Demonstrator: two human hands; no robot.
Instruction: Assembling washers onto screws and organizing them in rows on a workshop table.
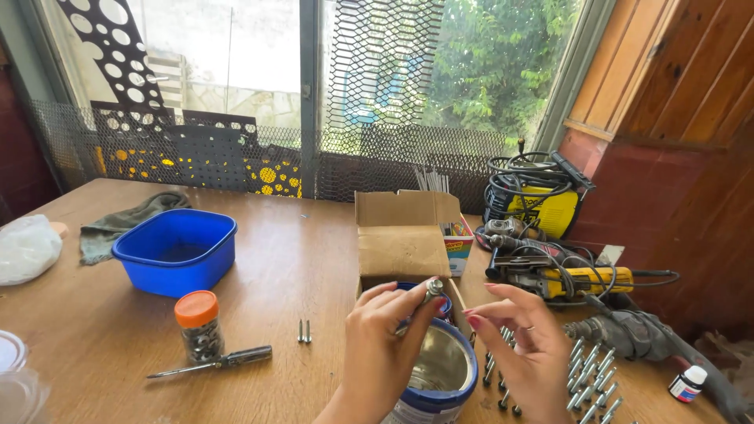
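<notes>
- Our left hand pinches one bolt above the blue-rimmed tin; our right hand hovers open, holding nothing.
- Many loose bolts lie unsorted on the table, so most remains.

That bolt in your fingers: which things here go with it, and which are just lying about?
In use:
bolt, pinched in the left hand
right hand, beside it
tin, below the hands
bolts in rows

Lying about:
blue tub
jar
screwdriver
cardboard box
power tools
cloth
</notes>
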